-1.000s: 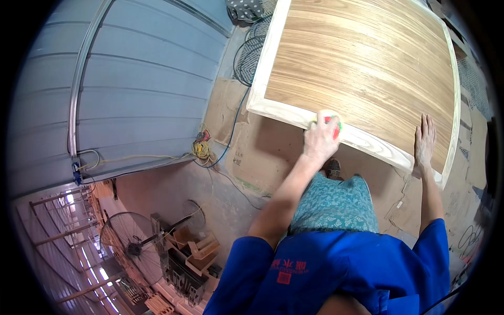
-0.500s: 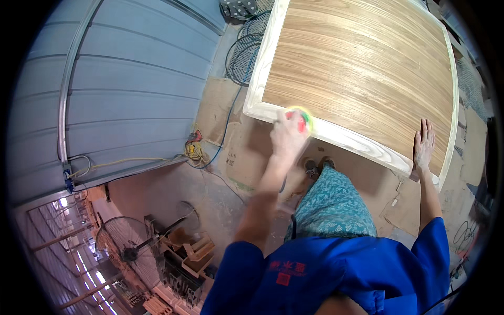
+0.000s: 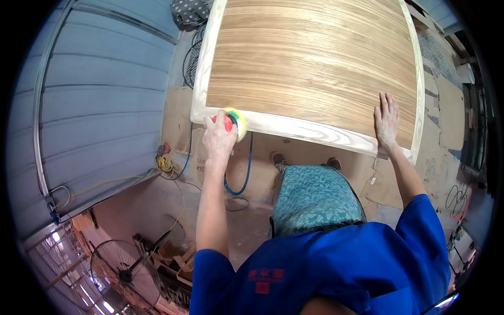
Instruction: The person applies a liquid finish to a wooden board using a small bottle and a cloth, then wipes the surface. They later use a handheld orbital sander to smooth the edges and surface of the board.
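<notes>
A large wooden panel (image 3: 310,63) with brown grain lies flat, edged by a pale wood frame (image 3: 294,129). My left hand (image 3: 219,137) is wrapped round a small round sander (image 3: 236,124), red on top with a yellow and green disc. The disc is tilted against the near strip of the frame, close to its left corner. A blue hose (image 3: 249,167) hangs below the sander. On the panel near its right front corner, my right hand (image 3: 387,122) lies flat with the fingers stretched out.
At the left stands a grey-blue ribbed wall (image 3: 105,105), with a coiled yellow cord (image 3: 165,164) at its foot. A large fan (image 3: 125,274) and a box of wood pieces (image 3: 178,260) are at the lower left. Cardboard (image 3: 310,150) covers the floor under the panel.
My left hand has carried the sander leftward along the near frame strip toward the corner. My right hand stays flat on the panel. The whole view has shifted and turned slightly.
</notes>
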Demonstrator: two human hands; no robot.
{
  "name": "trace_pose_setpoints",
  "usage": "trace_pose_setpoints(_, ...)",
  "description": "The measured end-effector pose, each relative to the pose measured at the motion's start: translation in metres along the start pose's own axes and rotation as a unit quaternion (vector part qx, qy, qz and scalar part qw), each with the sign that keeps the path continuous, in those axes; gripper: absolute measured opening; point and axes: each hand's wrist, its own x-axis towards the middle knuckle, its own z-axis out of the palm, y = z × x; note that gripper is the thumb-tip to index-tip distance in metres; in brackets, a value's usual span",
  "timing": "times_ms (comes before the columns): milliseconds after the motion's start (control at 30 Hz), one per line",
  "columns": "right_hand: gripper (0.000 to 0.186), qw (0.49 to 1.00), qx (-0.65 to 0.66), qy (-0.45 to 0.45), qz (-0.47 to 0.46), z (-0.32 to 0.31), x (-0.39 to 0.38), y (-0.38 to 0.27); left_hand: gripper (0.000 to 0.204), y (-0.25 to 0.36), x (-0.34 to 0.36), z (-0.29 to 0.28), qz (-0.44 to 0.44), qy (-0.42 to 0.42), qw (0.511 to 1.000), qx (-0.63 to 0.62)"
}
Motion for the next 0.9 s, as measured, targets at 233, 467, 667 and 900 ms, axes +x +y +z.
trace_pose_setpoints(233,0.055,0.998,0.054,0.013,0.002,0.000,0.000,-0.013,0.043,0.155,-0.089,0.045,0.133,-0.032,0.991,-0.007)
trace_pose_setpoints(467,0.045,0.964,0.173,-0.005,-0.202,-0.021,0.008,0.051,0.045,0.277,-0.153,0.083,0.234,-0.056,0.970,-0.022)
trace_pose_setpoints(667,0.052,0.992,0.068,0.013,-0.101,-0.001,-0.014,0.153,0.049,0.403,-0.207,0.127,0.316,-0.104,0.942,-0.044)
trace_pose_setpoints(900,0.055,0.979,0.178,0.015,-0.096,0.012,-0.027,0.186,0.037,0.420,-0.212,0.137,0.267,-0.096,0.959,-0.013)
